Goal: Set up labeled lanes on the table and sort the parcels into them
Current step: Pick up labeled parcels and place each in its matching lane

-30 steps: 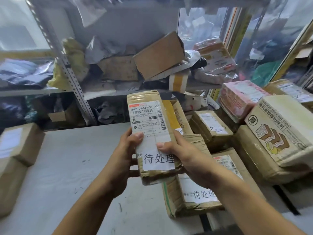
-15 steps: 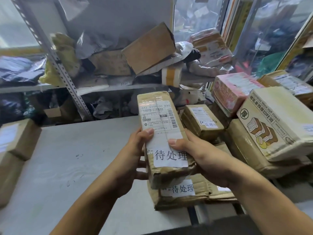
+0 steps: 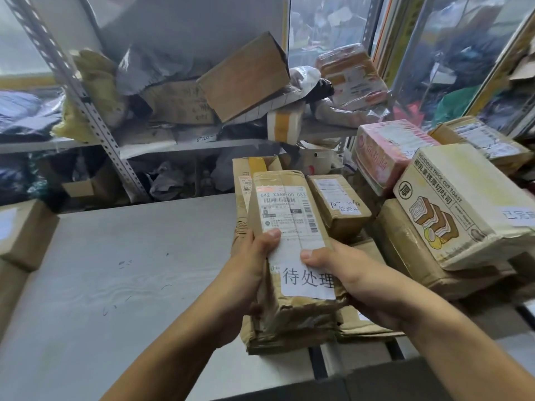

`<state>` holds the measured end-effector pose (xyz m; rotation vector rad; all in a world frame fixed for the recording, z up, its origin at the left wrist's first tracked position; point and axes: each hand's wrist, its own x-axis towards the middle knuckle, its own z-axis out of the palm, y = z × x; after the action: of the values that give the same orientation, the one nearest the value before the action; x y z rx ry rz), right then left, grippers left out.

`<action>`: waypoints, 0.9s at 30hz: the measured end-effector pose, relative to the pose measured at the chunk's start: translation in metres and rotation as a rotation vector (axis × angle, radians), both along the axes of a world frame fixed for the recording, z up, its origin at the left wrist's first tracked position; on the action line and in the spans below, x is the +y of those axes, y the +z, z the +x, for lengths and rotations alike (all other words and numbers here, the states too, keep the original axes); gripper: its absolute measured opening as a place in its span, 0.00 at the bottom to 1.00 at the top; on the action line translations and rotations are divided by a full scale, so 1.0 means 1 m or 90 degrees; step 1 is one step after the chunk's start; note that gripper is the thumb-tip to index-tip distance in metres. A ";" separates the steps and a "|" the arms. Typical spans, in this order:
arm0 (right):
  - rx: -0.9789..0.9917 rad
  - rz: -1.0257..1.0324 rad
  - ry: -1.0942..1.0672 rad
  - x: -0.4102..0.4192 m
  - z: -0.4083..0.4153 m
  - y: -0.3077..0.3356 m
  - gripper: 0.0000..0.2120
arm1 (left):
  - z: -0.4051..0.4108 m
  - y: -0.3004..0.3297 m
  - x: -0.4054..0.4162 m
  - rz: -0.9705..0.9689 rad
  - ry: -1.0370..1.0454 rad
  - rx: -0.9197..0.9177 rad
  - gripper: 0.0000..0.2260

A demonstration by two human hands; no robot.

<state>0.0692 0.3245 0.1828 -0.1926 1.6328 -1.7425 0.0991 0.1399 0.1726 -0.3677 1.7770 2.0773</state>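
We hold a long brown taped parcel [image 3: 292,247] at both sides: left hand [image 3: 246,273] and right hand [image 3: 350,279] curled round it, thumbs on top. It carries a barcode label and a white slip reading 待处理 [image 3: 308,280]. It sits above another brown parcel [image 3: 289,337] at the table's near right. Grey table [image 3: 130,270] open to the left, up to boxes [image 3: 20,235] at the far left edge. Right side crowded: small box [image 3: 337,209], toast carton [image 3: 463,204], pink box [image 3: 385,151]. Cluttered shelf [image 3: 173,111] behind.
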 end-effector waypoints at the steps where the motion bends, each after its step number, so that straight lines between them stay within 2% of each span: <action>1: 0.002 0.005 0.000 0.001 0.000 -0.002 0.26 | -0.001 -0.003 0.002 -0.002 0.005 -0.003 0.19; 5: 0.009 0.033 -0.005 0.006 0.001 -0.008 0.28 | -0.006 -0.010 0.004 -0.035 0.038 -0.015 0.11; 10: 0.017 0.030 -0.024 0.008 0.004 -0.009 0.24 | -0.008 -0.012 0.005 -0.093 0.038 0.045 0.09; 12: 0.014 0.026 -0.023 0.009 0.005 -0.009 0.23 | -0.008 -0.012 0.007 -0.096 0.062 0.069 0.12; 15: 0.009 0.013 -0.020 0.011 0.005 -0.009 0.22 | -0.008 -0.010 0.010 -0.093 0.078 0.106 0.23; 17: 0.010 0.007 -0.026 0.012 0.004 -0.011 0.22 | -0.007 -0.009 0.012 -0.104 0.077 0.126 0.27; 27: 0.044 -0.025 -0.057 0.018 -0.002 -0.016 0.27 | -0.005 -0.007 0.017 -0.143 0.102 0.156 0.30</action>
<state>0.0667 0.3423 0.1671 -0.2040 1.6797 -1.8549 0.0937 0.1573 0.1656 -0.3387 2.2022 2.1094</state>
